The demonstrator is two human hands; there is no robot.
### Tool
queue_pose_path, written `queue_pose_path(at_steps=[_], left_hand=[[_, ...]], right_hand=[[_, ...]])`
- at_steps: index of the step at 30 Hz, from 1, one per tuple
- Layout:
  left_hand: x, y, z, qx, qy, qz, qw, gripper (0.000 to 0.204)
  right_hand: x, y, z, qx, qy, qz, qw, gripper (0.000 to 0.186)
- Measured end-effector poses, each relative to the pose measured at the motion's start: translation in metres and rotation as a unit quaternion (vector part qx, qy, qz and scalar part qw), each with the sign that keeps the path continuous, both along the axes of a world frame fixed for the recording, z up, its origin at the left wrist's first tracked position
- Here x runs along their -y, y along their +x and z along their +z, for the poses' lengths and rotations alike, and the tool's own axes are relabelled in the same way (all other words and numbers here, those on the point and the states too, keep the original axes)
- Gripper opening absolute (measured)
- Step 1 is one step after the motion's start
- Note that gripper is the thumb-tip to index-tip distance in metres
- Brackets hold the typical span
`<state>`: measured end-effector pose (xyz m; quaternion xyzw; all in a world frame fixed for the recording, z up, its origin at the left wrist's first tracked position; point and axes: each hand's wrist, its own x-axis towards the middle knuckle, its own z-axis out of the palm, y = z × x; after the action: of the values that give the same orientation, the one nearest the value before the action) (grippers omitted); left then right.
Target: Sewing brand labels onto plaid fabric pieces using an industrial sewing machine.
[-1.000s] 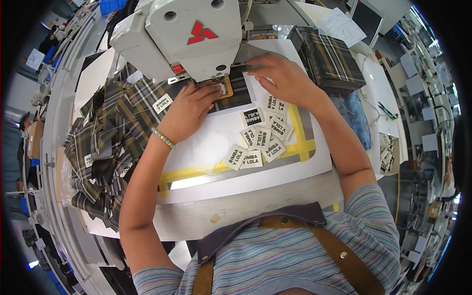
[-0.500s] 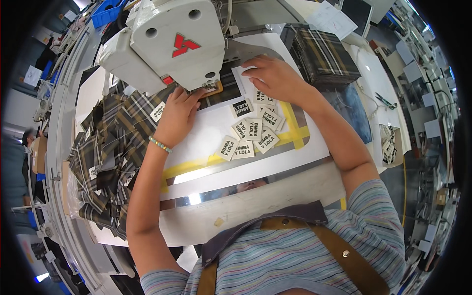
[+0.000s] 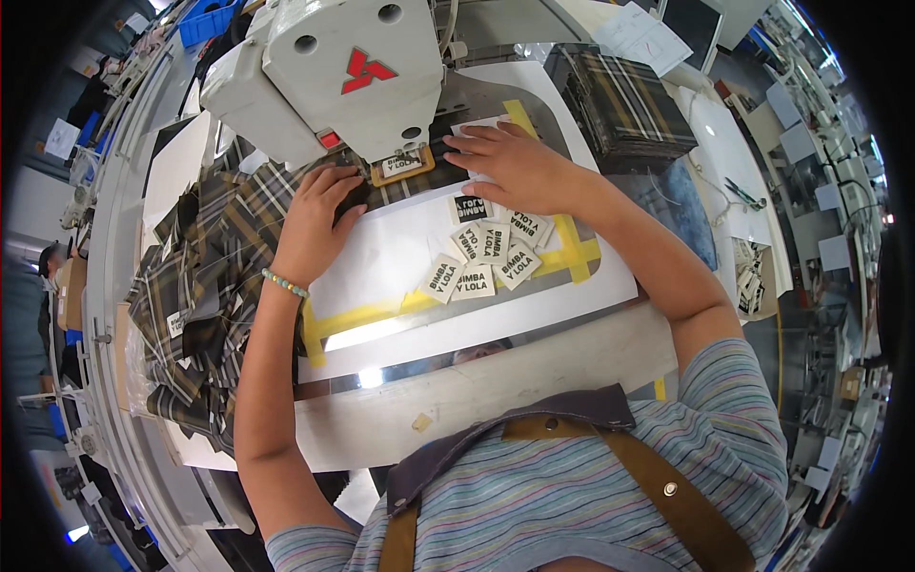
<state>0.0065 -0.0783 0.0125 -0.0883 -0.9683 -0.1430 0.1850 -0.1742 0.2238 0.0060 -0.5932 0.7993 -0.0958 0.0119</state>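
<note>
Resting on the dark plaid cloth (image 3: 393, 194) at the white sewing machine (image 3: 329, 81), the left hand (image 3: 319, 214) has its fingers loose and a little bent, and they grip nothing that I can see; the right hand (image 3: 515, 167) reaches over the other side of the same cloth, its fingers stretched out and free, its thumb near a black label (image 3: 468, 208).

Between the two hands, under the machine head, sits a yellowish frame (image 3: 404, 174); inside it lies one white label (image 3: 401, 164), on top of the cloth.

Nearer to the person, loose labels (image 3: 491, 245) lie overlapping on a white sheet (image 3: 367, 243); at the left a crumpled heap of plaid pieces (image 3: 205, 272) covers the tabletop (image 3: 572, 345); at the right a neat plaid stack (image 3: 629, 105) stands.

As for containers, an open cardboard box (image 3: 768, 286) at the far right holds many small pale labels; a blue bin (image 3: 205, 24) stands at the upper left, and its contents I cannot tell.
</note>
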Motion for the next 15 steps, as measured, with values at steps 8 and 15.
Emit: queue_pose_path(at_steps=[8, 15], left_hand=[[-0.008, -0.005, -0.002, 0.053, 0.102, 0.002, 0.993, 0.05], [-0.024, -0.016, -0.015, 0.03, 0.136, 0.053, 0.989, 0.047]], right_hand=[[-0.012, 0.014, 0.007, -0.013, -0.037, -0.001, 0.999, 0.054], [-0.024, 0.009, 0.004, -0.022, -0.109, 0.011, 0.994, 0.042]])
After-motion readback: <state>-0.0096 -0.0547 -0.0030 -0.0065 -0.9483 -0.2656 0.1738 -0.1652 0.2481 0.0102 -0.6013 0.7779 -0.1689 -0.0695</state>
